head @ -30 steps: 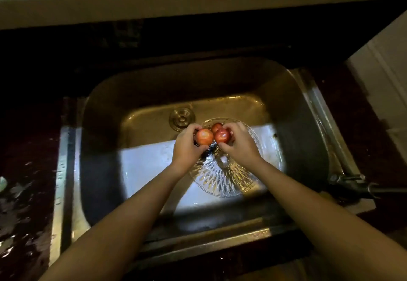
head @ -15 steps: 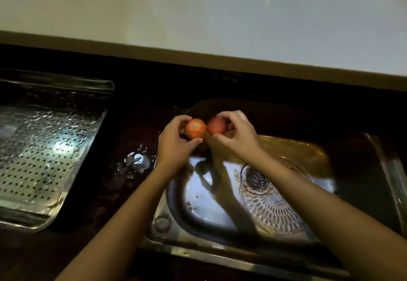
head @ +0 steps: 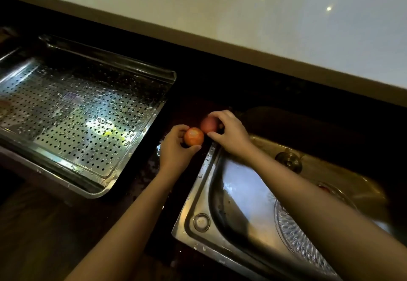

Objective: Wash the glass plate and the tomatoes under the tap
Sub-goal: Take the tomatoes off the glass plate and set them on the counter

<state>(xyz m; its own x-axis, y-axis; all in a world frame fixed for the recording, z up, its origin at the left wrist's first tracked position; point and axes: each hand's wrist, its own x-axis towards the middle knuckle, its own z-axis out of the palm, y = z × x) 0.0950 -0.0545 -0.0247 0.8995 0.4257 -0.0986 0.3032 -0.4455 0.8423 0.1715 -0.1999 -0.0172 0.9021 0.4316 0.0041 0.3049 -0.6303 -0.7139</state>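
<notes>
My left hand [head: 174, 148] grips an orange-red tomato [head: 193, 136] over the dark wet counter, just left of the sink's rim. My right hand [head: 229, 133] holds a second, redder tomato [head: 208, 125] right beside it; the two tomatoes almost touch. The cut-glass plate [head: 290, 234] lies in the steel sink [head: 198, 195] at the lower right, partly hidden under my right forearm. A small red shape [head: 323, 188] at the plate's far edge may be a third tomato. No tap is in view.
A perforated steel draining tray [head: 72, 113], beaded with water, sits on the counter to the left. The sink's drain [head: 288, 162] lies behind my right arm. A pale raised ledge [head: 242, 23] runs along the back.
Both hands have carried their tomatoes up out of the sink and left, past its rim, over the counter. The view has swung left, revealing the draining tray.
</notes>
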